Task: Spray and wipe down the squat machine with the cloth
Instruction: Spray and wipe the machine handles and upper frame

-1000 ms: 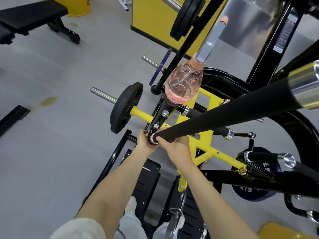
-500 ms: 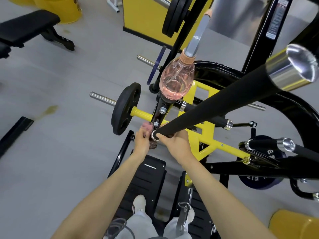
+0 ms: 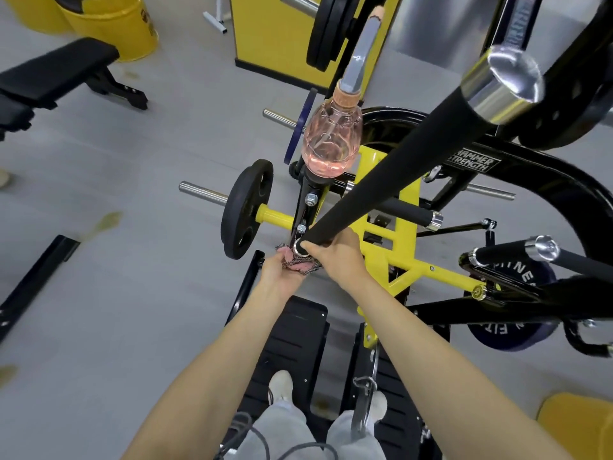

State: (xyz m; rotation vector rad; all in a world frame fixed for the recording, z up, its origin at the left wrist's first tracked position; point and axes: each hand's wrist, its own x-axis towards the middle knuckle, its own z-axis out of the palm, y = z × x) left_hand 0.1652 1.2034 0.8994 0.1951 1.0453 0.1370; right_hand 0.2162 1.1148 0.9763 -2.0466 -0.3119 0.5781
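My left hand [image 3: 277,272] is closed around the cloth [image 3: 296,263], a pink and grey mesh wad pressed up against the lower end of the handle [image 3: 381,180], right at its metal collar. My right hand [image 3: 335,257] is clenched on that same lower end, thumb across the collar, touching the cloth. The handle is a long black padded bar that rises toward the camera and ends in a chrome cap at upper right. Just behind the hands stands a black post [image 3: 306,207] with two bolts, and the bottle [image 3: 331,141] sits on top of it: clear, with pink liquid, tan collar and grey sprayer, tilted away from me. To the left of the post a black plate [image 3: 245,214] hangs on a yellow arm of the squat machine [image 3: 403,227], whose yellow frame runs right beneath the handle; a black curved frame labelled HAMMER STRENGTH lies beyond it. A second, shorter handle [image 3: 517,254] with a chrome cap sits at right, above a blue plate [image 3: 510,330]. Below, both shoes rest on the black footplates [image 3: 292,333]. A black bench [image 3: 56,78] and yellow bins [image 3: 109,21] stand well apart at upper left.
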